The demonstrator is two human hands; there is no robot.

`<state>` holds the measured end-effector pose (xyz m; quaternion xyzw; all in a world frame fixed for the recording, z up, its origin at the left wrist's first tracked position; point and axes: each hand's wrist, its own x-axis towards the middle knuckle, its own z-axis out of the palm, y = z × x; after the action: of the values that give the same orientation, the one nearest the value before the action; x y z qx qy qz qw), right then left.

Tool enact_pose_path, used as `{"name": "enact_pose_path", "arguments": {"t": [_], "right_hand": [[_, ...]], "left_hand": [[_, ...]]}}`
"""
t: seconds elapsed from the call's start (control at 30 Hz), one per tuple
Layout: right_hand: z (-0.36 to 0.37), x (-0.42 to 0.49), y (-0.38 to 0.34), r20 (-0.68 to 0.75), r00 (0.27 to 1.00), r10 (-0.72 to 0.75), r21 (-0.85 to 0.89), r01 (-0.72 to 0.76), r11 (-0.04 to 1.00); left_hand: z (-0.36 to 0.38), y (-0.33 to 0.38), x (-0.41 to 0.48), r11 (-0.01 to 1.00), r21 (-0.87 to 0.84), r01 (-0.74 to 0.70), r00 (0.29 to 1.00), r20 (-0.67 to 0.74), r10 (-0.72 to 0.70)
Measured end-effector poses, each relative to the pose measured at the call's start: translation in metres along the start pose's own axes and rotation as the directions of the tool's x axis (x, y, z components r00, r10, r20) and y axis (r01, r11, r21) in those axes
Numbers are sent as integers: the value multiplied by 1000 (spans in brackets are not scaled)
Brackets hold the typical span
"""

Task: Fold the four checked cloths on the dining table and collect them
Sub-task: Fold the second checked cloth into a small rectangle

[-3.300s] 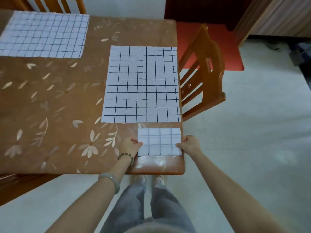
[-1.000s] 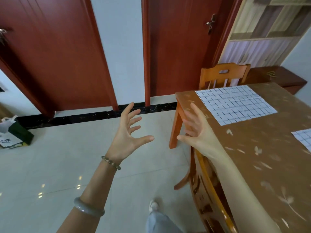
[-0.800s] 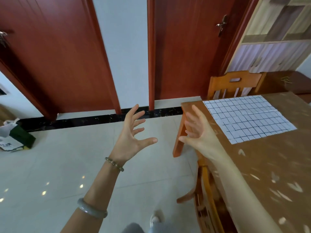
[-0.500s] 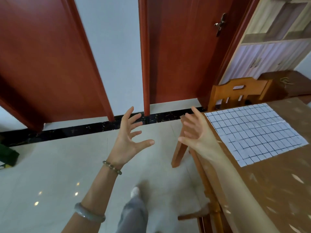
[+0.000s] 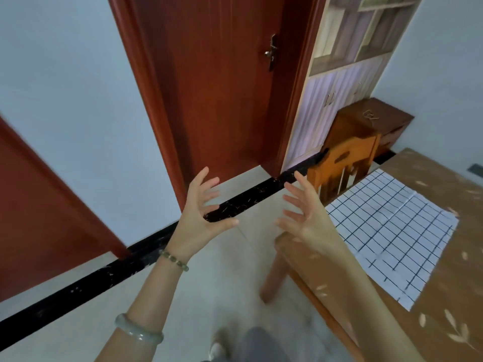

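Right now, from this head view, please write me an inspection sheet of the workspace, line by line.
Surface: dining table, brown leaf-patterned cover.
Job's things: one checked cloth lies flat, unfolded, near the table corner; no other cloth in view.
Clutter: nothing seen.
Grippers: left hand and right hand raised, fingers spread, holding nothing.
Cables: nothing seen.
Surroundings: wooden chair behind the cloth, red-brown door, low wooden cabinet, pale floor.

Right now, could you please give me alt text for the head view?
The left hand and right hand are raised, open and empty, near the dining table, where an unfolded checked cloth lies flat. A wooden chair stands beyond.
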<state>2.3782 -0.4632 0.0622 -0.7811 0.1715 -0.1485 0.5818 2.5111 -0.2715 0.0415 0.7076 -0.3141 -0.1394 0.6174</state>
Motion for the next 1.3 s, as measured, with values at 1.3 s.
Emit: {"name": "enact_pose_path", "arguments": {"t": [1.3], "right_hand": [[-174, 388, 109, -812, 512, 280, 140, -295, 945]], "left_hand": [[225, -110, 622, 983, -176, -52, 502, 846, 178]]}}
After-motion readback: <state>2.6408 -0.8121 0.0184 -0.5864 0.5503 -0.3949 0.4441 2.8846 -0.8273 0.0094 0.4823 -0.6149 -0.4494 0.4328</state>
